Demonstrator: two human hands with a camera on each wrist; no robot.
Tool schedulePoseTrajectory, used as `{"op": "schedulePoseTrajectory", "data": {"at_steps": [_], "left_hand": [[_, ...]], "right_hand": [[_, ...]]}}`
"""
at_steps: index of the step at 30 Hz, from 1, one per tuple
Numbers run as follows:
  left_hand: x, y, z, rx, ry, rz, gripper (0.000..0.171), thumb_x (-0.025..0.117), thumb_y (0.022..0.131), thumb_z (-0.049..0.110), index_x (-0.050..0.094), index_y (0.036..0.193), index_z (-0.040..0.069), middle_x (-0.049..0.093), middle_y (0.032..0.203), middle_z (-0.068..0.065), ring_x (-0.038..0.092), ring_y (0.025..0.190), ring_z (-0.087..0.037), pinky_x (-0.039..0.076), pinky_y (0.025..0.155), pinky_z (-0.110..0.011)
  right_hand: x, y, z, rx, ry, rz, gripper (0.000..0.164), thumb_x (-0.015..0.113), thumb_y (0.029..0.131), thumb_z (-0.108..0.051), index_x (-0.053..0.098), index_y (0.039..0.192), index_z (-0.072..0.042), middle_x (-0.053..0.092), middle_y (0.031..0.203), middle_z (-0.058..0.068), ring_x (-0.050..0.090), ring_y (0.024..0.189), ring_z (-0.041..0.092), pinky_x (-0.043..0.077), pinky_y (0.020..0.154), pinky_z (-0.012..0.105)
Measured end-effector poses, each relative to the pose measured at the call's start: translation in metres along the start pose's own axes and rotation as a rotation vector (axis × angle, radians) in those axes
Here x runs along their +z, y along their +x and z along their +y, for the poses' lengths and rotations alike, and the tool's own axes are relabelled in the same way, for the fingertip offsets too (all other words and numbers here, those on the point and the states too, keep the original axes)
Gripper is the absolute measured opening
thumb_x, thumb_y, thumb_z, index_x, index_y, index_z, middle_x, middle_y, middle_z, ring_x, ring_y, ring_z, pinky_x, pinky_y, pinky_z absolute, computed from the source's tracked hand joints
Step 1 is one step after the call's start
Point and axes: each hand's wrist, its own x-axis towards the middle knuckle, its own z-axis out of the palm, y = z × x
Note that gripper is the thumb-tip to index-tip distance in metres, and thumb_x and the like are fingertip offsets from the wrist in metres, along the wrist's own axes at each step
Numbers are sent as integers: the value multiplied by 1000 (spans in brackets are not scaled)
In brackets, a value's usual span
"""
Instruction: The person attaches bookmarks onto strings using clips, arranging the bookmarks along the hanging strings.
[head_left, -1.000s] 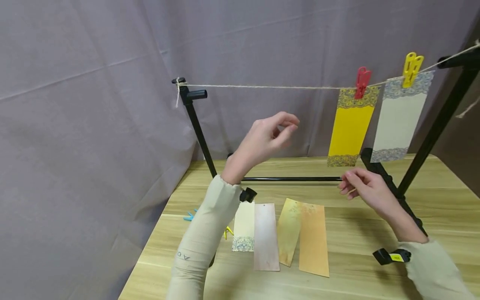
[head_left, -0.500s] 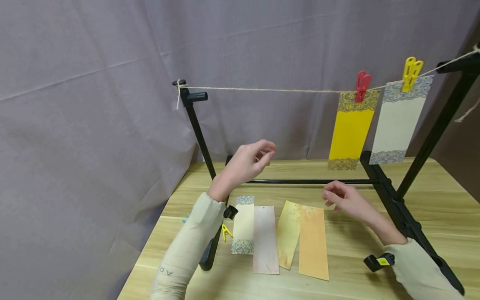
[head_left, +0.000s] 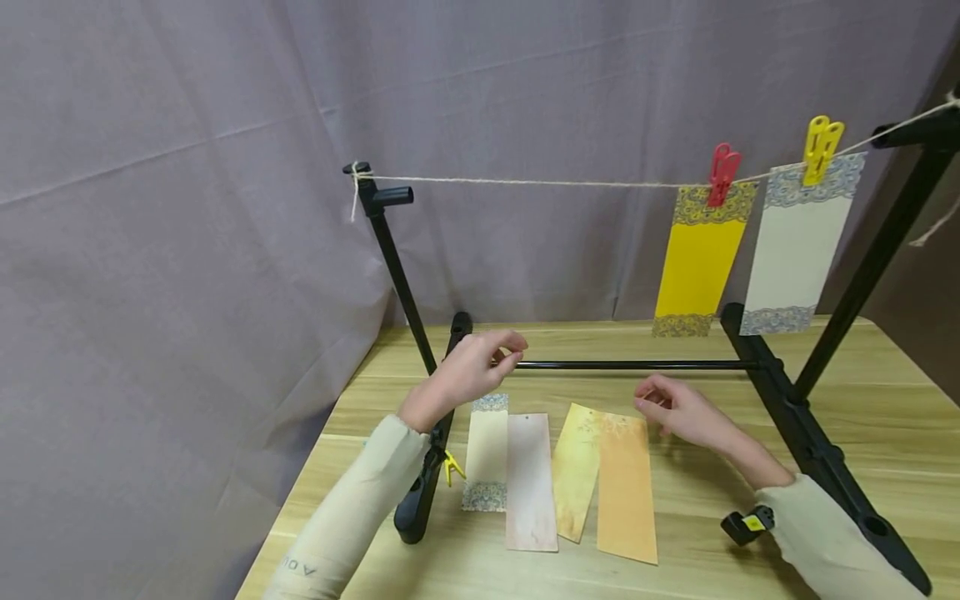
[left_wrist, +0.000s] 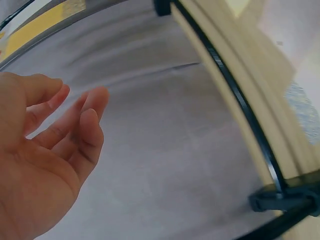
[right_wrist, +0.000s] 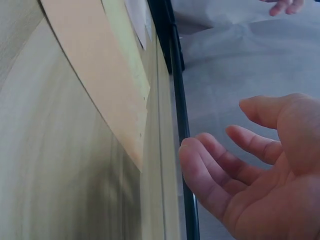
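Observation:
My left hand (head_left: 474, 367) hovers above the table near the left post, fingers loosely bent and holding nothing, as the left wrist view also shows. The right hand (head_left: 678, 411), likewise without anything in it, is close to the top of an orange bookmark (head_left: 627, 492). Beside that one lie a yellow-green bookmark (head_left: 576, 467), a pale pinkish bookmark (head_left: 529, 487) and a cream bookmark (head_left: 486, 454) with lace-patterned ends. From the string (head_left: 517, 181) hang a yellow bookmark (head_left: 697, 267) under a red clothespin (head_left: 723, 175) and a white bookmark (head_left: 801, 250) under a yellow clothespin (head_left: 822, 150).
A black frame holds up the string, with a left post (head_left: 402, 287), a right post (head_left: 873, 271) and a low crossbar (head_left: 637, 365). Another yellow clothespin (head_left: 452, 468) lies by the left foot (head_left: 415, 508). Grey cloth (head_left: 225, 250) hangs behind the wooden table (head_left: 690, 533).
The left hand has come down and to the left from below the string. The right hand has moved left and slightly down, toward the orange bookmark. The hanging bookmarks stay clipped.

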Motion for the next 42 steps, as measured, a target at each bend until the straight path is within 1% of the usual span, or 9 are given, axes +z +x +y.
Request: {"op": "schedulePoseTrajectory", "data": {"at_steps": [4, 8, 15, 20, 27, 30, 33, 37, 42], "left_hand": [[6, -13, -10, -14, 33, -23, 20, 55, 101, 17, 67, 117, 14, 71, 115, -1, 70, 91, -11, 55, 79, -22], [12, -24, -19, -16, 63, -65, 20, 56, 100, 14, 69, 115, 14, 71, 113, -2, 69, 94, -11, 56, 79, -23], [25, -43, -29, -50, 106, -173, 21, 59, 98, 12, 67, 118, 13, 70, 115, -3, 70, 94, -14, 56, 80, -24], [35, -60, -34, -88, 124, -225, 20, 60, 97, 11, 67, 117, 14, 69, 116, -2, 70, 92, -15, 56, 79, -23], [42, -78, -38, -124, 170, -318, 22, 62, 94, 5, 69, 114, 12, 69, 112, -3, 67, 102, -19, 55, 82, -25], [45, -84, -38, -125, 187, -332, 23, 63, 92, 3, 70, 112, 11, 69, 110, -4, 66, 97, -16, 53, 78, -23], [48, -88, -37, -157, 202, -350, 26, 61, 91, 0, 70, 112, 13, 68, 109, -4, 62, 85, -11, 50, 69, -21], [52, -92, -34, -236, 237, -402, 36, 56, 89, -7, 70, 112, 16, 66, 109, -4, 53, 75, -9, 44, 63, -20], [58, -95, -29, -271, 348, -484, 44, 62, 82, -9, 69, 114, 20, 64, 106, -1, 55, 81, -12, 47, 67, -23]], "right_hand": [[3, 2, 4, -2, -2, -19, 32, 56, 101, -23, 55, 117, 4, 62, 101, 23, 60, 70, 25, 55, 56, 38], [5, 5, 9, 3, -11, -34, 33, 57, 100, -24, 55, 118, 4, 63, 102, 21, 61, 75, 26, 56, 57, 37], [9, 8, 12, -18, -143, 6, 28, 61, 98, -21, 59, 114, 2, 65, 101, 11, 60, 88, 19, 50, 70, 30], [10, 10, 14, -34, -182, -1, 25, 62, 96, -19, 60, 112, 1, 66, 103, 12, 60, 93, 21, 50, 76, 34], [10, 9, 11, -34, -207, -32, 28, 64, 95, -22, 60, 111, 1, 66, 105, 14, 62, 96, 27, 51, 78, 41], [11, 9, 11, -27, -213, -44, 29, 64, 95, -24, 60, 112, 0, 66, 106, 16, 62, 98, 29, 52, 81, 45], [11, 10, 11, -17, -215, -60, 29, 64, 95, -23, 60, 113, 1, 65, 109, 18, 62, 100, 32, 52, 82, 48], [12, 11, 14, -13, -254, -74, 30, 67, 93, -21, 60, 113, 1, 64, 108, 22, 61, 98, 34, 52, 79, 48], [15, 14, 21, -8, -357, -84, 35, 72, 89, -24, 60, 113, -1, 59, 88, 9, 52, 78, 20, 43, 65, 33]]}}
